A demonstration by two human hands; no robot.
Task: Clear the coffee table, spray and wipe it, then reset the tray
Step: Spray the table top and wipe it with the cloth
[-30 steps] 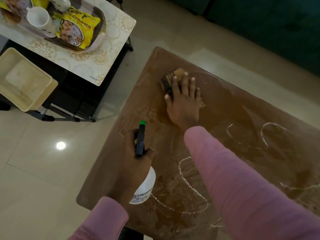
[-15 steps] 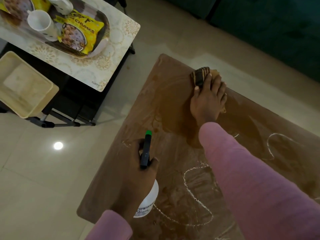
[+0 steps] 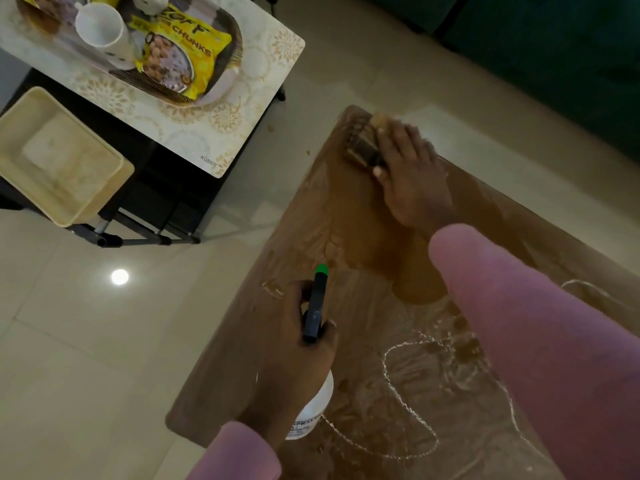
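The brown coffee table (image 3: pixel 301 209) is wet, with shiny streaks and foam lines across its top. My right hand (image 3: pixel 412 178) presses flat on a striped brown cloth (image 3: pixel 363 143) at the table's far left corner. My left hand (image 3: pixel 304 358) grips a white spray bottle (image 3: pixel 311 414) with a dark trigger head and green nozzle (image 3: pixel 321 270), held upright near the table's near left edge. The oval tray (image 3: pixel 228 74) sits on a side table at the top left, carrying a white cup (image 3: pixel 102 32) and a yellow snack packet (image 3: pixel 180 60).
The side table (image 3: pixel 214 140) has a patterned cream top and a black frame. A cream plastic tub (image 3: pixel 59 157) rests on its lower level at the left. Pale floor tiles lie between the two tables. A dark green sofa (image 3: pixel 554 53) runs along the top right.
My right hand has slid the cloth from the table's far middle over to the far left corner. The left hand with the spray bottle has stayed in place.
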